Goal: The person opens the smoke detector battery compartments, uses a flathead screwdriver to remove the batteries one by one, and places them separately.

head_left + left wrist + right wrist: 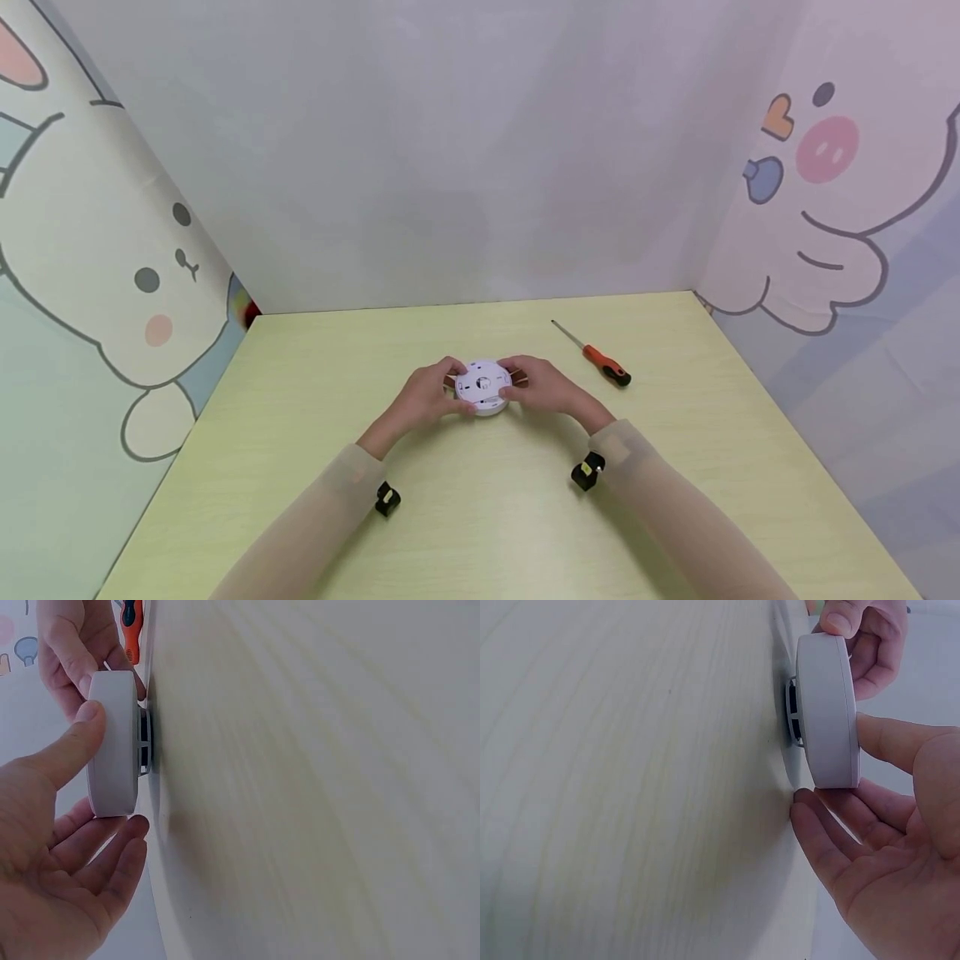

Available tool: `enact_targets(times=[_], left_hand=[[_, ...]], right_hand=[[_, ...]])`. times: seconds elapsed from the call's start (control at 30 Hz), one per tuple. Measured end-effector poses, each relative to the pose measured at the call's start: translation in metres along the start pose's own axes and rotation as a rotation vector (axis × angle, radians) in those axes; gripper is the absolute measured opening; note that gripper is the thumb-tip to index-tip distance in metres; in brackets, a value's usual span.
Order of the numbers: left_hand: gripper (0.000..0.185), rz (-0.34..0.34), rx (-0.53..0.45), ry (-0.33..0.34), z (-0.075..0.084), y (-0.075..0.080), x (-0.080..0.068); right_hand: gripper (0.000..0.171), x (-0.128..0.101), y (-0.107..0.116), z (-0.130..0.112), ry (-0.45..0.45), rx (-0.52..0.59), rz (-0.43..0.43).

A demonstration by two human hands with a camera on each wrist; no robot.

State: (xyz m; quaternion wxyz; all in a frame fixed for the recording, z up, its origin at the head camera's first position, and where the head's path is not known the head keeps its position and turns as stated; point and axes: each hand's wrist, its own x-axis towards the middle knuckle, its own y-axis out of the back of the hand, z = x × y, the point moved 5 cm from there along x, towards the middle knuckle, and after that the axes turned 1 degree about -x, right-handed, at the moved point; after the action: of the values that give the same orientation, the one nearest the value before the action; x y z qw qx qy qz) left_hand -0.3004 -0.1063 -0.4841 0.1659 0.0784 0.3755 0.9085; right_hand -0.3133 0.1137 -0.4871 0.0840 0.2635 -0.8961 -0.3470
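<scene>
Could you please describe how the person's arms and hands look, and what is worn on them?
Both arms are covered by long, thin, beige sleeves that end at the wrists. A small black device with a pale mark is strapped at each wrist: one on the left, one on the right. The left hand and right hand are bare, without gloves; no rings are visible.
</scene>
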Motion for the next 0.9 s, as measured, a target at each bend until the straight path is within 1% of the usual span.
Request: enact_targets(times=[0.23,0.3,0.47,0.63,0.9], left_hand=[[0.063,0.0,-0.017,0.028,-0.001,0.0,-0.003],[0.063,0.001,-0.023,0.029,0.0,0.0,-0.004],[0.067,-0.006,-0.048,0.039,-0.001,-0.001,-0.005],[0.074,-0.024,-0.101,0.049,-0.001,-0.002,-0.008],[0.09,-0.043,-0.164,0.049,-0.001,0.0,-0.009]], right_hand=[[0.054,-0.001,0.0,-0.003,0.056,-0.002,-0.015],[0.055,-0.001,0.001,-0.004,0.058,-0.006,-0.019],[0.062,0.0,0.002,-0.004,0.072,-0.023,-0.033],[0.071,0.001,0.003,-0.005,0.064,-0.039,-0.055],[0.078,0.001,0.009,-0.012,0.069,-0.101,-0.063]])
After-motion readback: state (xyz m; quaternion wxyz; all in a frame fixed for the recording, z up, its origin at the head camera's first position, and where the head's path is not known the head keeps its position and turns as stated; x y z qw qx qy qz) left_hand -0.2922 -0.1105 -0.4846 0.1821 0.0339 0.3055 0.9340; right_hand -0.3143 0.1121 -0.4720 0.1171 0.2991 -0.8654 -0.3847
